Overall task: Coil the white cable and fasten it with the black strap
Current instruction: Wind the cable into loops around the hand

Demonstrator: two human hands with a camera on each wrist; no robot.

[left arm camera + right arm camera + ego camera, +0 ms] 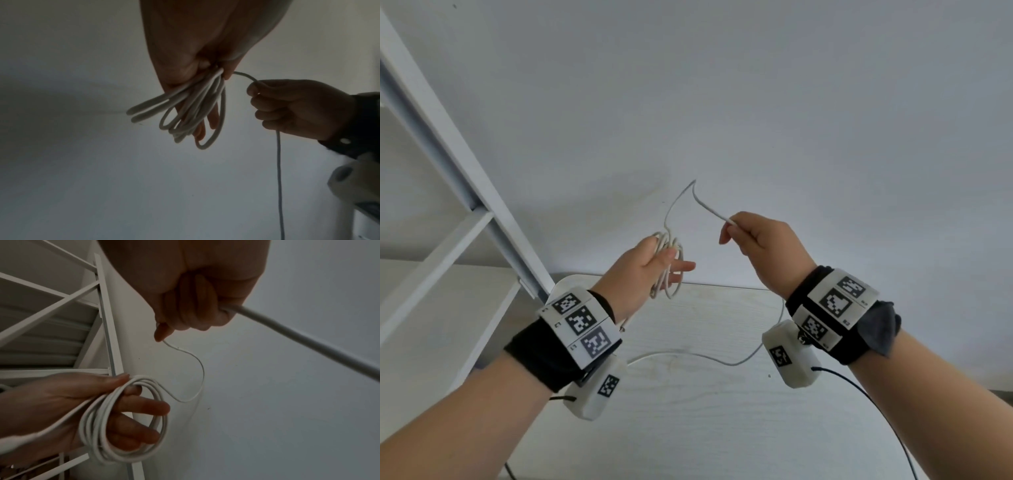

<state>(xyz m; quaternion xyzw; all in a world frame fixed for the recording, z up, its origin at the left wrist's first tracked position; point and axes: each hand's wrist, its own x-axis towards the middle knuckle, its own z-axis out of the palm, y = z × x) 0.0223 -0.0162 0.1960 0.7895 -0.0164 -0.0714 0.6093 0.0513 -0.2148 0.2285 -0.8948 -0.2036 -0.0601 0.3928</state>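
Above the table (688, 428), our left hand (643, 270) pins several loops of the white cable (123, 418) under the thumb, fingers extended through the coil. Our right hand (760, 246) is fisted around the running length, which arcs between the hands and trails down onto the table. Left stands a white shelf frame (448, 164).

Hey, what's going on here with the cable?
A person is winding a white cable into a coil. The left hand holds the finished loops, thumb clamped over them. The right hand grips the next stretch, raised beside the coil. The rest of the cable trails down onto the white table, so coiling isn't finished. No black strap shows in any view.
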